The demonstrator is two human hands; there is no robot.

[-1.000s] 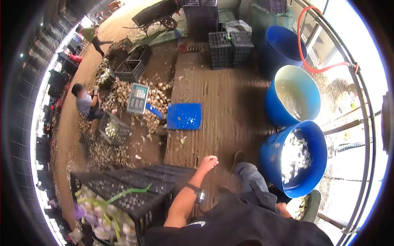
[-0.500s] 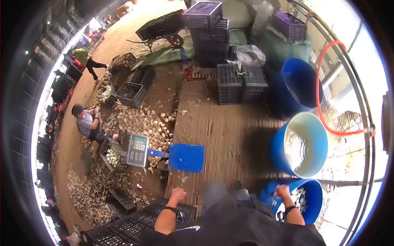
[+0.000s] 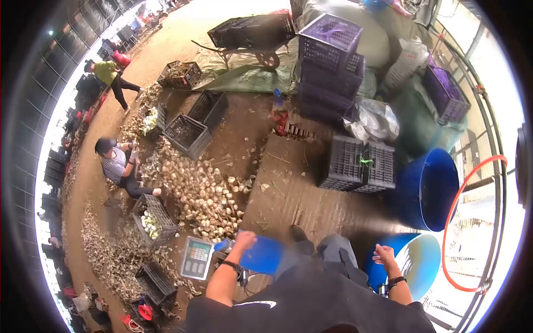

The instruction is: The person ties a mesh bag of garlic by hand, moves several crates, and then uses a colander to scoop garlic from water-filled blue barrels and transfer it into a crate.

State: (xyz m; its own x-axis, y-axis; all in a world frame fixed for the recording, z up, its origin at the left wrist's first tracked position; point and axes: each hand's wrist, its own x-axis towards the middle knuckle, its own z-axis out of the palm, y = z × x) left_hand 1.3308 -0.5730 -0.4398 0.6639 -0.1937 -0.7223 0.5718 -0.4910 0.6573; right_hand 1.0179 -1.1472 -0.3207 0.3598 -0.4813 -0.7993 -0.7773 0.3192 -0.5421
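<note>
My left hand (image 3: 245, 241) is closed in a loose fist with nothing showing in it. It overlaps the left edge of a scale's blue weighing plate (image 3: 263, 255) in this view. The scale's keypad display (image 3: 197, 257) is just left of that hand. My right hand (image 3: 383, 255) has half-curled fingers, slightly apart, and holds nothing that shows. It hangs over the near side of a light blue tub (image 3: 423, 265), which my arm partly covers. Both wrists wear dark bands.
Dark crates (image 3: 358, 164) with a green tie stand on the wooden boards ahead, beside a dark blue barrel (image 3: 430, 188). Garlic-like bulbs (image 3: 208, 202) cover the ground at left, where a person (image 3: 116, 166) sits by a crate (image 3: 155, 219). An orange hose (image 3: 452, 222) loops at right.
My body has moved forward, so the crates, scale and tubs appear closer and lower. The tub with white pieces has left view. My right hand's fingers have loosened.
</note>
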